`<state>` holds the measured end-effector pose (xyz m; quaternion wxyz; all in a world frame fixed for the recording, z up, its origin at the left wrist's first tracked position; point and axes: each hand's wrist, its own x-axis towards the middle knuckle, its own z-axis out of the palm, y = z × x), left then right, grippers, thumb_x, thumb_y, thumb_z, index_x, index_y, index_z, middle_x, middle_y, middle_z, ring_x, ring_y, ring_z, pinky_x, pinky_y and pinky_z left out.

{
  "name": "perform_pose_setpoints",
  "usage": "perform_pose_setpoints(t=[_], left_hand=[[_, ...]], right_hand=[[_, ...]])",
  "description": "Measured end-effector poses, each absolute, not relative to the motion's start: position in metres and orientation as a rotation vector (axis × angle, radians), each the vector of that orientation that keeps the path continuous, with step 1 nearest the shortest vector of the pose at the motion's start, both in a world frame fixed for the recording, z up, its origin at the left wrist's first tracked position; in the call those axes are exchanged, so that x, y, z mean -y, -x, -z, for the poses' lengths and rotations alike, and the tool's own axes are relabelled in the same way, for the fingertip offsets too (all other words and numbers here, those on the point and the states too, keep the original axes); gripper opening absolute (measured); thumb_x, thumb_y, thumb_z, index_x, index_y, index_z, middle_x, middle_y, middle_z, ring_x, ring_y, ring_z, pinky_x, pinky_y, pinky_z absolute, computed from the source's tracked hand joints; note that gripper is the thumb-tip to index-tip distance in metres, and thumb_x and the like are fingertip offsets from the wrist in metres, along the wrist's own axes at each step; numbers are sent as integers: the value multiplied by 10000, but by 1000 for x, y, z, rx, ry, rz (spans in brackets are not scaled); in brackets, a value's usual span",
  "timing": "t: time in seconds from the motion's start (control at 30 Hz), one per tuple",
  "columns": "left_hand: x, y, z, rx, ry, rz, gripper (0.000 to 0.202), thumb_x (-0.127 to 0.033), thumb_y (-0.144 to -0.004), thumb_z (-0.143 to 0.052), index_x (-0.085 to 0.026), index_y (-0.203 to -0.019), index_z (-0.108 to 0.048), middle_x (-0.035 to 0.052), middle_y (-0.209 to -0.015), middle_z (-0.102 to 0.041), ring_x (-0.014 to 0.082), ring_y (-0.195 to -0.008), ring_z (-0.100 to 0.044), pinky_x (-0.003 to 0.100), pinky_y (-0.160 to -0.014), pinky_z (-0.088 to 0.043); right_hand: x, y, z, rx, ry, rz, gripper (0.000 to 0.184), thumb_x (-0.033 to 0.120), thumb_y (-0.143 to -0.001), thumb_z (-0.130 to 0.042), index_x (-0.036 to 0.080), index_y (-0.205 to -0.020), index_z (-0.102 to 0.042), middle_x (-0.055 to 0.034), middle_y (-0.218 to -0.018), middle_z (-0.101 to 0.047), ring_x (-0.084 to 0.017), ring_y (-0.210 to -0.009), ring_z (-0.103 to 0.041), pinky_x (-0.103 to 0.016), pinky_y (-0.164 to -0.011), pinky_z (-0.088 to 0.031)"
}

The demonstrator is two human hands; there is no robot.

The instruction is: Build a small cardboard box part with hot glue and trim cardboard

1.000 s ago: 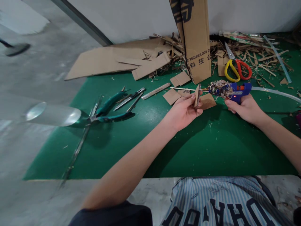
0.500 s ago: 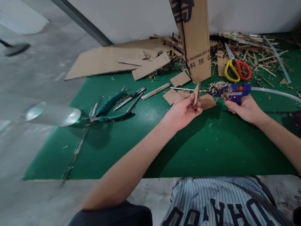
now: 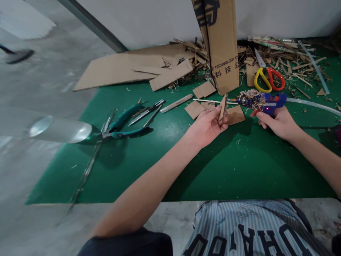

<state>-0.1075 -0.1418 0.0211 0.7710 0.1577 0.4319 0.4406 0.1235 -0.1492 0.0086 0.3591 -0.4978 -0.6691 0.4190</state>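
Gluing looks underway: left fingers (image 3: 213, 113) pinch a cardboard piece (image 3: 223, 108), right fingers (image 3: 265, 118) clasp the glue gun (image 3: 276, 101), while cut pieces (image 3: 194, 109) lie loose

The right hand (image 3: 283, 122) covers most of the handle of the glue gun (image 3: 278, 101), and shavings (image 3: 250, 99) hide much of its front. Print on its label (image 3: 270, 105) is too small to read. Fingers of the left hand (image 3: 206, 126) cover part of the cardboard piece (image 3: 223, 106); whether the nozzle (image 3: 232, 100) touches it cannot be told. The right edge cuts off the glue stick (image 3: 314, 104) and an unclear purple thing (image 3: 338, 135); the top edge cuts the upright cardboard (image 3: 222, 46). The clear cylinder (image 3: 64, 129) blurs leftward.
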Motion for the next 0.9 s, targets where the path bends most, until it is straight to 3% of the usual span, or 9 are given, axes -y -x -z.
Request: perform_pose_setpoints(t=[0.33,0.9], left_hand=[[142,108,-20,-952,-347,-958,233,-159,-1028,-480,-115,-890,-662,-25,-653,-574,54,-518,-556,176,-489,-417],[140,109,-15,-948,-322,-1006,254,-161,-1013,-509,-127,-781,-608,-15,-674,-580,62,-517,-547,178,-479,-424]], right_hand=[[147,-125,-5,1784,1318,-1046,556,684,-850,-659,219,-568,-545,-42,-549,-573,-154,-546,-546,-305,-521,-461],[147,-127,1,1850,1291,-1059,624,775,-838,-596,231,-567,-457,-9,-528,-501,-130,-500,-441,-318,-497,-362]])
